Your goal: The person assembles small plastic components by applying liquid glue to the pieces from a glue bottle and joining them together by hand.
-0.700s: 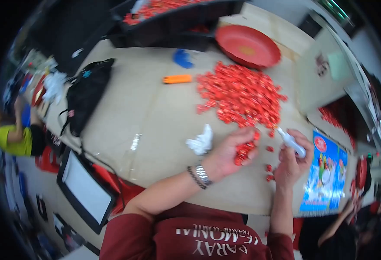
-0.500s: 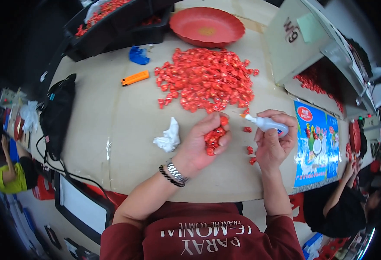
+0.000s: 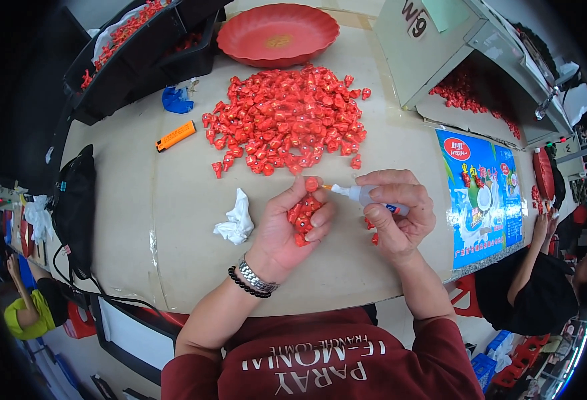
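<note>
My left hand (image 3: 283, 230) is closed around several small shiny red pieces (image 3: 300, 220). One red piece (image 3: 311, 184) stands up at the tips of its thumb and forefinger. My right hand (image 3: 400, 220) grips a small translucent squeeze bottle (image 3: 367, 195) with a white neck and a thin orange tip. That tip points left, at or very close to the upright piece; contact is hard to make out. A few loose red pieces (image 3: 375, 238) lie on the table beside my right hand, partly covered by it. Beyond both hands spreads a large pile of similar red pieces (image 3: 287, 120).
Behind the pile stands a red scalloped plate (image 3: 240, 47). Left are black bins (image 3: 133, 70), a blue scrap (image 3: 177, 100), an orange cutter (image 3: 175, 136), a crumpled tissue (image 3: 237, 220) and a black bag (image 3: 77, 207). A grey box (image 3: 433, 53) and a blue printed sheet (image 3: 483, 200) are right.
The bottle's tip has come closer to the red piece at my left fingertips, and that piece now stands higher. The whole view has shifted, so the table things appear farther left.
</note>
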Motion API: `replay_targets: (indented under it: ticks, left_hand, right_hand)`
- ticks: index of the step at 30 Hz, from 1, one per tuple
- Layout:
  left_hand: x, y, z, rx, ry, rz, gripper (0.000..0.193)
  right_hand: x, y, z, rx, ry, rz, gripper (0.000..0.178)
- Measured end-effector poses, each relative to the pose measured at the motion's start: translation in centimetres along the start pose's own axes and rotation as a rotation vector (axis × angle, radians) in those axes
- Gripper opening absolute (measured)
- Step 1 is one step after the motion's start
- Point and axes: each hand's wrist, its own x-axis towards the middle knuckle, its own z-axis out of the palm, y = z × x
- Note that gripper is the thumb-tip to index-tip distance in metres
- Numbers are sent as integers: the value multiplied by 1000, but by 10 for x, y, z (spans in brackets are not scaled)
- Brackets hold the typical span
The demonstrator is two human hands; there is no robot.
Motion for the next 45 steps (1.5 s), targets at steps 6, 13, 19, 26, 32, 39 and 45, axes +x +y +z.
replay_targets:
  ticks: [6,13,19,26,32,39,45]
  left_hand:
    - [-1,0,-1,4,30,1,26]
    - [0,0,-1,25,51,1,28]
    - [-1,-1,-1,43,71,-3,29]
    - [-1,-1,-2,51,34,-10,31]
    - [-1,-2,-1,59,52,-8,31]
    - [-1,-2,0,55,45,-10,32]
    - [0,-2,0,53,61,-18,33]
  right_hand:
    - [2,-2,0,-54,-59,51,18]
    - [2,-1,0,-81,-104,36,16]
    - [4,1,3,-41,-96,-21,15]
    - [4,1,3,-57,-108,-28,15]
    - [4,1,2,-72,-103,-30,15]
    - [1,-3,1,-94,-99,41,16]
    - [3,-5,2,-57,-95,30,16]
